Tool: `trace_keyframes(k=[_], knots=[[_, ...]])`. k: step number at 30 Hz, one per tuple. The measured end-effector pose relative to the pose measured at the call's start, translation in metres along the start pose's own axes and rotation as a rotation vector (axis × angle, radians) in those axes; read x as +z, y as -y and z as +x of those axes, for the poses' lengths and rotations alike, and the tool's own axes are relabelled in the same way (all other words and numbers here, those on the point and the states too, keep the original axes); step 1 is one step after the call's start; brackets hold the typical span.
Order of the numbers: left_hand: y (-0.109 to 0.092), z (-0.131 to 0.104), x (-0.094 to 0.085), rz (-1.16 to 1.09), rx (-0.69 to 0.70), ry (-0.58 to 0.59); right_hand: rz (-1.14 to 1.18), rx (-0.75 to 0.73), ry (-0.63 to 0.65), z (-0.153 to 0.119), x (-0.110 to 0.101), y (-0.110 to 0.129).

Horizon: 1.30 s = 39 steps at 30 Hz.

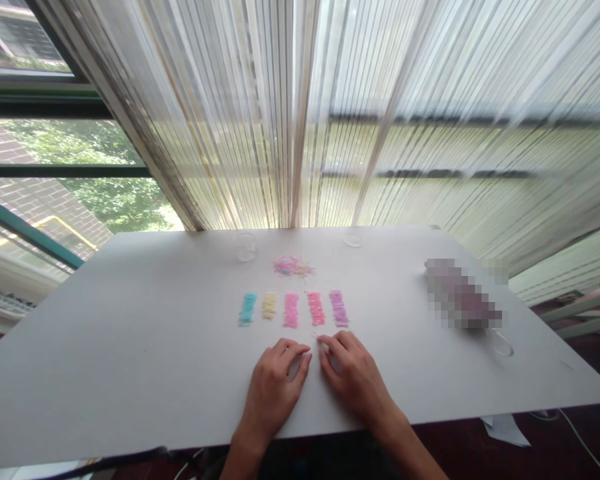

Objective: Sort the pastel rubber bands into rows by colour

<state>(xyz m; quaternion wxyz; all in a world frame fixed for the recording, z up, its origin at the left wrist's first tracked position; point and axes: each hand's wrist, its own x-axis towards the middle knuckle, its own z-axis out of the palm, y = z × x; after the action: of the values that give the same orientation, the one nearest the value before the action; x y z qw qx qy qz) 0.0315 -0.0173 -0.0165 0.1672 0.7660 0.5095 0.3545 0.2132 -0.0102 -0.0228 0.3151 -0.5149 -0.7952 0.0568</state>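
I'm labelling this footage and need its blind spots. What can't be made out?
In the head view:
Elongated purplish object: details pixelated.
Thin pale loop near the right hand: too small to identify.
Multicoloured pile: pieces too small to count.
Clear round container: any contents blurred.
Left forearm: cut by bottom edge.

White table (155,373), sheer striped curtain (260,120), daylit window (105,147), brick wall (40,193) outside

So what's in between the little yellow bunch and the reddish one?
A pink bunch lies between the yellow bunch and the reddish bunch; the head view shows it.
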Motion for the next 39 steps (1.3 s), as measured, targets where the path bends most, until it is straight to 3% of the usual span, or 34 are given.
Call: trace_keyframes(k=[20, 39], knots=[[0.001, -0.001, 0.000, 0.020, 0.003, 0.024, -0.031, 0.016, -0.078, 0.003, 0.011, 0.004], [0.002, 0.000, 0.000, -0.005, -0.032, -0.010, 0.068, 0.124, 0.016, 0.016, 0.003, -0.008]])
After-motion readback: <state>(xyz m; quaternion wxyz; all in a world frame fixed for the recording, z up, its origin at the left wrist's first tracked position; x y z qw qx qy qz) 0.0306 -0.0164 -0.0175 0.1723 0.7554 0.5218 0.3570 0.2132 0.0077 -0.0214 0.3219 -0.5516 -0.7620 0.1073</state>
